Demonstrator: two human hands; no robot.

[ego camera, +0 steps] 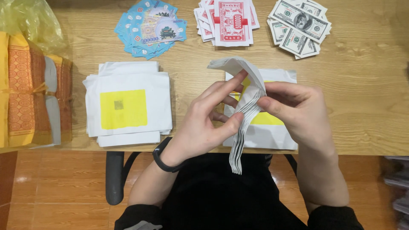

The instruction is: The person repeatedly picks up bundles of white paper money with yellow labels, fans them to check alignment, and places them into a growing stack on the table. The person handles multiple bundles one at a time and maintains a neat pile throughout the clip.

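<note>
While the left hand (208, 123) and the right hand (294, 110) both grip a bent sheaf of white papers (246, 106), held above the near edge of the worktop (362, 93), my judgement is that fanning goes best with thumbs loose and the sheaf's lower end kept square. Under the sheaf lies a white stack with a yellow patch (266, 127), and left of the sheaf a like stack (128, 108), then orange-and-gold bundles (25, 89). Beyond the sheaf lie blue notes (151, 27), red notes (228, 21), grey-green notes (298, 25); a yellow plastic bag (30, 19) sits far left, contents unclear.
</note>
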